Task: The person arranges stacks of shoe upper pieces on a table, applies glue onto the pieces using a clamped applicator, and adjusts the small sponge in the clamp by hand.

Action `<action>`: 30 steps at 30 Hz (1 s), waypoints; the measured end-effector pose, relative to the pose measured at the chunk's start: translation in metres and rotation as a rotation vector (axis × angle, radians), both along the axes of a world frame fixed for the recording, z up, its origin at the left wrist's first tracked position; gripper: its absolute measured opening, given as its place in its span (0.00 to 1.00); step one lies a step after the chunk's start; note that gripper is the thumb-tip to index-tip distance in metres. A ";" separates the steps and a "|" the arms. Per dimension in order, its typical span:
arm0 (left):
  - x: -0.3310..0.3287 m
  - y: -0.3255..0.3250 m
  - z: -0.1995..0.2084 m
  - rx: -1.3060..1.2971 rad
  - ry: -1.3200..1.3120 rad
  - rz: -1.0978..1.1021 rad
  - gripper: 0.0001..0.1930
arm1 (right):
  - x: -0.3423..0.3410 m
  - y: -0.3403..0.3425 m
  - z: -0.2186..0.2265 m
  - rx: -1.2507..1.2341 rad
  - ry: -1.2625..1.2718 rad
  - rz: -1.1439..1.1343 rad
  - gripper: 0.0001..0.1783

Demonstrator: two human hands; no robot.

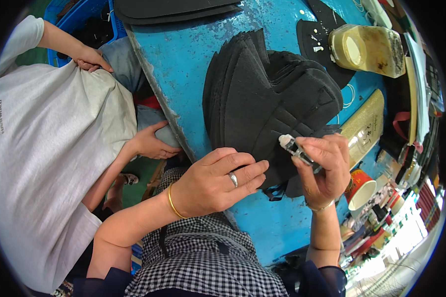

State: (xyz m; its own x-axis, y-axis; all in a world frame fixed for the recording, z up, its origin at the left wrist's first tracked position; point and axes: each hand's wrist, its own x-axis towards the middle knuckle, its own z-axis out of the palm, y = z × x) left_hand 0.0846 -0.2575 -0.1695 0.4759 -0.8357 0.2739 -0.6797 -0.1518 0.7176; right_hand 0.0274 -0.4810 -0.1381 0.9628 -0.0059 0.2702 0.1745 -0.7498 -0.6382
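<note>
A thick, fanned stack of black, shaped fabric-like pieces (245, 94) lies on the blue table, with lines of stitching or creases on the top piece. My left hand (218, 180) rests on the stack's near edge, its fingers stretched out and holding nothing. Between thumb and fingers, my right hand (327, 166) pinches a small metal clip (302, 152). A white lump (285, 140) sits in the clip's end, just over the top piece. I cannot tell whether it touches the fabric. The underside of the clip is partly hidden by my fingers.
A cut-open plastic jar (381, 49) with yellowish residue lies at the far right of the blue table (171, 54). Near it are a yellow board (364, 126) and a red paper cup (360, 190). Flat black panels (173, 12) lie far back. A co-worker (59, 148) sits close on the left.
</note>
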 end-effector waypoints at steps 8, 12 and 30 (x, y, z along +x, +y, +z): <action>-0.001 -0.001 -0.001 -0.022 -0.004 0.028 0.11 | 0.016 -0.012 0.004 -0.187 -0.129 -0.051 0.21; -0.001 -0.002 0.001 -0.028 -0.002 0.044 0.09 | 0.014 -0.009 0.004 -0.220 -0.110 -0.018 0.22; 0.016 -0.011 0.022 -0.010 -0.105 0.009 0.13 | -0.022 -0.021 0.014 0.438 -0.084 -0.364 0.13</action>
